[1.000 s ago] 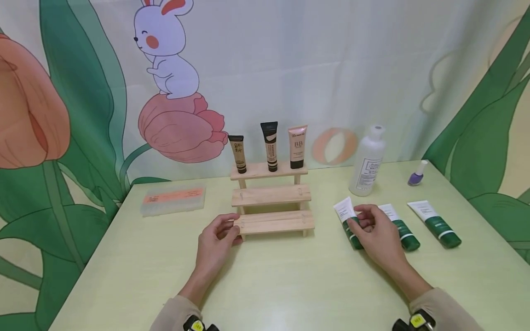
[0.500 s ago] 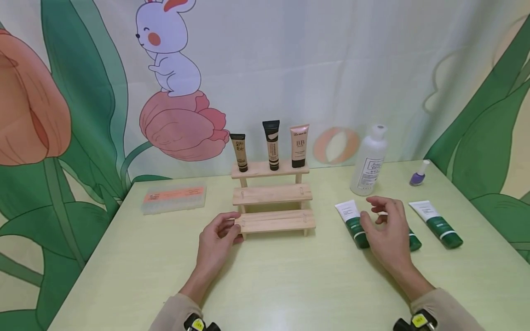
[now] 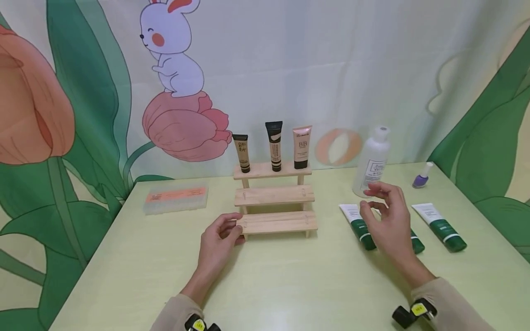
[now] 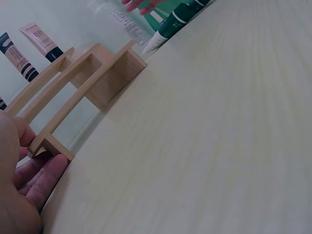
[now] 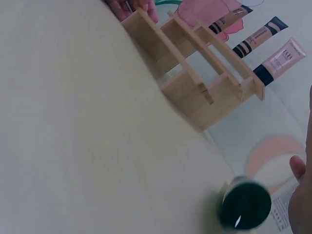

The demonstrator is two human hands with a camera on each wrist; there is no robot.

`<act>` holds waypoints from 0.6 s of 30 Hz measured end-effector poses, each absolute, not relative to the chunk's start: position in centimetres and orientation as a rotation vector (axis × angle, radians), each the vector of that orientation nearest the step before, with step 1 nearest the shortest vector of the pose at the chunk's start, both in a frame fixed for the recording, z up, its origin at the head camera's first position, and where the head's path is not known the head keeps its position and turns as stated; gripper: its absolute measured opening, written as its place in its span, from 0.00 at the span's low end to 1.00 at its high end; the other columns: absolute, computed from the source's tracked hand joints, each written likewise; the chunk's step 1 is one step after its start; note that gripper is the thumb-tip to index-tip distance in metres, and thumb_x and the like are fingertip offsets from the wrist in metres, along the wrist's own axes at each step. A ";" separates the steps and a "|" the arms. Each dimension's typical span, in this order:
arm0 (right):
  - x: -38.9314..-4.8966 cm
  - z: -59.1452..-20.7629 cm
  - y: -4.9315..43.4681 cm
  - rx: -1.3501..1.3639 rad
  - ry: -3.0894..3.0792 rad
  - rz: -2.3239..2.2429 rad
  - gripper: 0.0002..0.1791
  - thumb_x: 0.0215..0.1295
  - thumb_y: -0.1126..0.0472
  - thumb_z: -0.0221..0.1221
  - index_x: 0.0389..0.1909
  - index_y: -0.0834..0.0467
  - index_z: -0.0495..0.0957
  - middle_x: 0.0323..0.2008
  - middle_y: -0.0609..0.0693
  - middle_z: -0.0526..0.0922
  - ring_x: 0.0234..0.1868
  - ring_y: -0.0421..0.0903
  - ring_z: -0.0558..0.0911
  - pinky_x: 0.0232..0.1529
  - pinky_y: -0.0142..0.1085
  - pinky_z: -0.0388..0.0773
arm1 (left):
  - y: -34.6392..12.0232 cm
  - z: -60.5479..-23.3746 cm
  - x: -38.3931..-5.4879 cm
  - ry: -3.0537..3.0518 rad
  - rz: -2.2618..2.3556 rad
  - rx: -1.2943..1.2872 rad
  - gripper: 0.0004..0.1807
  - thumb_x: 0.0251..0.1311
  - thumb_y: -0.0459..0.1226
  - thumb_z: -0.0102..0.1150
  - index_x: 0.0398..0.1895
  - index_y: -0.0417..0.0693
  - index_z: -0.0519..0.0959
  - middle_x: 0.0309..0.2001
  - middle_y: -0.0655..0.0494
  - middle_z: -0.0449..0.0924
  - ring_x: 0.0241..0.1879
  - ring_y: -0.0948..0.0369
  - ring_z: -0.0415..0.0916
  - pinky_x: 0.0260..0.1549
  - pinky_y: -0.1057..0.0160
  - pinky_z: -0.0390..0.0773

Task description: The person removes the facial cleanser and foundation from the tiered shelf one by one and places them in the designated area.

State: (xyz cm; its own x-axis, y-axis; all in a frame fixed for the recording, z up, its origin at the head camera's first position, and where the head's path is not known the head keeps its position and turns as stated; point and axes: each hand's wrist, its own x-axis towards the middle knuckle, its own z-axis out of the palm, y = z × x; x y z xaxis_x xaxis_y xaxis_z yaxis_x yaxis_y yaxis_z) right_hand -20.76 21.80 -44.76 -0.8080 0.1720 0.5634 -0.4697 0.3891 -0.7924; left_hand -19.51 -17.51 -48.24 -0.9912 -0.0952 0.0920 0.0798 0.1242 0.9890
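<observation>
My left hand (image 3: 218, 243) pinches the left end of the lowest step of a three-step wooden display rack (image 3: 278, 223), thumb at the top and fingers underneath in the left wrist view. My right hand (image 3: 390, 225) holds nothing, its fingers loosely bent above the green-and-white tubes. Of these, the left tube (image 3: 359, 228) lies just left of the hand, its green cap (image 5: 246, 205) close to the right wrist camera. The middle tube (image 3: 417, 242) is mostly hidden behind the hand. Further right lies a third tube (image 3: 441, 228).
On the rack's top step stand a gold tube (image 3: 242, 154), a black-topped tube (image 3: 275, 148) and a pink BB tube (image 3: 302, 147). A white bottle (image 3: 371, 165) stands behind my right hand, a purple nail polish (image 3: 421, 178) farther right. A clear case (image 3: 175, 199) lies at left.
My right hand has let go of the left green-and-white tube, which now lies flat, and has moved up and right from it. My left hand stays on the rack.
</observation>
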 end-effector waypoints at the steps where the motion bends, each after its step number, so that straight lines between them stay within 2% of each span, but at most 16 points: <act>1: -21.1 -44.4 21.6 0.276 -2.068 1.482 0.30 0.74 0.74 0.66 0.74 0.62 0.72 0.67 0.52 0.75 0.65 0.44 0.81 0.59 0.18 0.82 | -17.5 -48.2 -19.6 -2.253 -1.993 0.014 0.15 0.76 0.29 0.65 0.61 0.49 0.88 0.52 0.42 0.89 0.46 0.52 0.91 0.46 0.59 0.96; 4: -22.2 -43.4 20.6 0.343 -2.040 1.574 0.32 0.75 0.74 0.66 0.76 0.61 0.70 0.71 0.52 0.75 0.68 0.47 0.81 0.62 0.21 0.84 | -17.4 -48.2 -19.6 -2.256 -1.987 0.015 0.15 0.76 0.30 0.65 0.61 0.49 0.88 0.51 0.43 0.89 0.45 0.52 0.92 0.46 0.59 0.96; 10: -25.6 -40.8 17.7 0.497 -1.971 1.702 0.32 0.75 0.72 0.67 0.76 0.62 0.69 0.70 0.51 0.76 0.70 0.57 0.81 0.63 0.28 0.88 | -17.6 -48.2 -19.8 -2.263 -1.982 0.051 0.15 0.76 0.30 0.65 0.60 0.51 0.88 0.51 0.44 0.89 0.44 0.50 0.92 0.45 0.59 0.97; 18: -29.7 -38.1 14.5 0.562 -2.049 1.718 0.39 0.74 0.69 0.69 0.80 0.59 0.62 0.71 0.61 0.72 0.71 0.56 0.80 0.64 0.36 0.90 | -17.4 -48.1 -19.6 -2.252 -2.003 0.047 0.15 0.76 0.30 0.65 0.61 0.48 0.88 0.53 0.42 0.89 0.46 0.50 0.92 0.46 0.59 0.96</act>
State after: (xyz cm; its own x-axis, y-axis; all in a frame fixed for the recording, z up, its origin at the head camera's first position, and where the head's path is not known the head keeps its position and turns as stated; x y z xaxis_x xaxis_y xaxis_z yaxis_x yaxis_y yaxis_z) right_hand -29.67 14.51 -38.07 -0.8365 -0.0458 0.5460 -0.5457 0.1608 -0.8224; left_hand -19.60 -17.42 -48.10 -0.9915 -0.1074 0.0737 0.0607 0.1198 0.9909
